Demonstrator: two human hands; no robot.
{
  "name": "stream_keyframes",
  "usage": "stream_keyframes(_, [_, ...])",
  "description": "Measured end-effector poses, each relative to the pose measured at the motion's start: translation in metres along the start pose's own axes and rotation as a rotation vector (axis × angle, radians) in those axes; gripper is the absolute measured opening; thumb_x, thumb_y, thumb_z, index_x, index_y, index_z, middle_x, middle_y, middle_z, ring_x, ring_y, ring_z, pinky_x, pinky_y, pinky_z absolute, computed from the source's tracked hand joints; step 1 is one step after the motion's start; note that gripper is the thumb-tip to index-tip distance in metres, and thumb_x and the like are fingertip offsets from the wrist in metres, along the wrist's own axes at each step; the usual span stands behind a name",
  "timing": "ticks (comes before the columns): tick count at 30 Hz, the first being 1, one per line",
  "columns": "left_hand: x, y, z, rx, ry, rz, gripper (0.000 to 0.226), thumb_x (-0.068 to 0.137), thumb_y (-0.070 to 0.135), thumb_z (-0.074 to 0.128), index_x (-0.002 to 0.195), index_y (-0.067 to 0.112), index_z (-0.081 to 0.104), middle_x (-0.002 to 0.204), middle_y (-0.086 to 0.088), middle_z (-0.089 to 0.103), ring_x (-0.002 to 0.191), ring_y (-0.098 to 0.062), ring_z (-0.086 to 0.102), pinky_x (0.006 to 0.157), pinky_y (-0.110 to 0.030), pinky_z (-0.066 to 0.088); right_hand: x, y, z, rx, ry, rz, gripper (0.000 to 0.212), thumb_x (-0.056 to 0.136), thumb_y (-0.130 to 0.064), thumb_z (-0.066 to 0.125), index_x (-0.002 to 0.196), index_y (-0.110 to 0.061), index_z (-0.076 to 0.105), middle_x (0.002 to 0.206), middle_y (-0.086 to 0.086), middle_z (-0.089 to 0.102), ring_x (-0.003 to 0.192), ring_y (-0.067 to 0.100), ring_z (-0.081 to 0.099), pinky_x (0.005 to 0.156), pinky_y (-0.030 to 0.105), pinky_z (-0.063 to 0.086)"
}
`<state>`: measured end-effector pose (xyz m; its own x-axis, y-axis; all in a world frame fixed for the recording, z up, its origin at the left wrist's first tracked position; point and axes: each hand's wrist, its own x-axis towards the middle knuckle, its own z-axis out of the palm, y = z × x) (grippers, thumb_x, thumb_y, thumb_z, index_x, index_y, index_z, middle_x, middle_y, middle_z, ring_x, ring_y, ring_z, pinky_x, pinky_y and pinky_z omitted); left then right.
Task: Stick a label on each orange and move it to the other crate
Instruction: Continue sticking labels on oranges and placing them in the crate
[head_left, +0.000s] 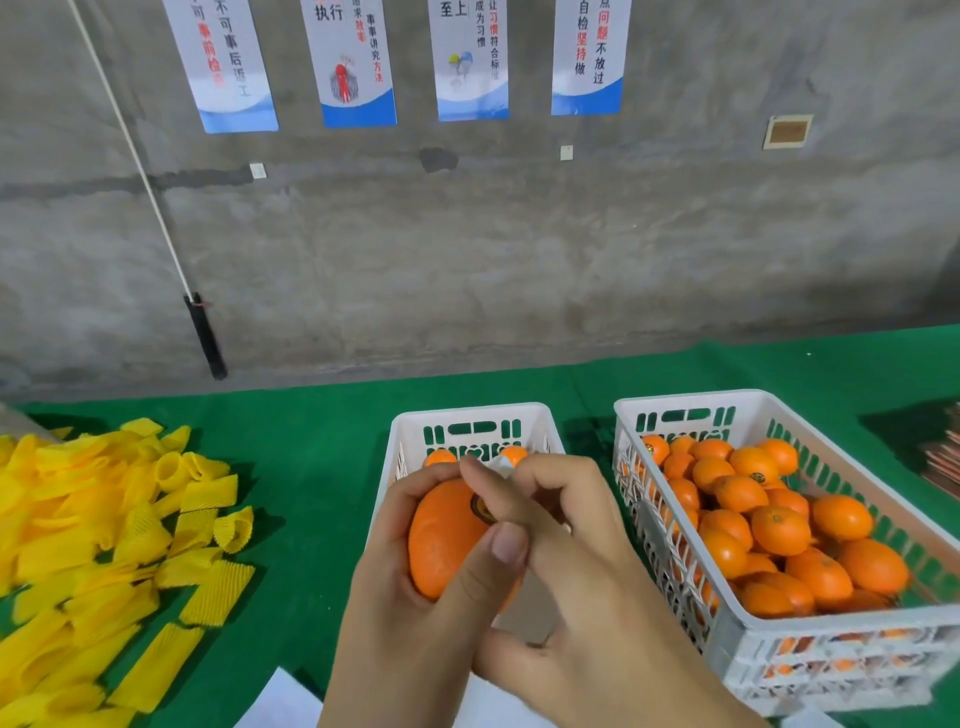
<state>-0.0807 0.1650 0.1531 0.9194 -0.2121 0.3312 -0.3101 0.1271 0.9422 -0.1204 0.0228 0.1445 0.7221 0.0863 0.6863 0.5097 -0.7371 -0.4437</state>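
My left hand (395, 592) grips an orange (447, 540) above the near end of the left white crate (467, 415). A round dark label (480, 508) sits on the orange's upper right side. My right hand (566, 566) lies over the orange, its forefinger pressing on the label, with a scrap of white backing paper (504, 462) behind the fingertips. Two oranges (440, 458) show at the far end of the left crate. The right white crate (691, 410) holds several oranges (779, 530), a few with labels.
A pile of yellow foam net sleeves (104, 545) covers the green cloth (311, 457) at left. White paper sheets (280, 701) lie at the near edge. A concrete wall with posters stands behind. Brown items (943, 462) lie at far right.
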Motion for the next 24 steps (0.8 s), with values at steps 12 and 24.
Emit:
stream_keyframes(12, [0.000,-0.007,0.006,-0.093,0.036,0.007,0.096,0.039,0.088,0.084,0.116,0.032,0.069,0.108,0.008,0.078,0.093,-0.010,0.077,0.072,-0.014,0.057,-0.006,0.014,0.012,0.189,0.015,0.035,0.069,0.085,-0.031,0.081,0.145,-0.049,0.051,0.134,-0.020,0.037,0.125,0.024,0.051,0.107,0.031,0.047])
stream_keyframes(24, [-0.001,-0.011,0.001,-0.049,0.046,0.018,0.082,0.046,0.087,0.084,0.114,0.043,0.070,0.113,0.010,0.077,0.095,-0.010,0.077,0.074,-0.014,0.057,-0.006,0.015,0.010,0.219,-0.118,0.133,0.094,0.085,-0.033,0.081,0.153,-0.063,0.023,0.138,-0.031,0.031,0.137,0.000,0.044,0.103,0.011,0.042])
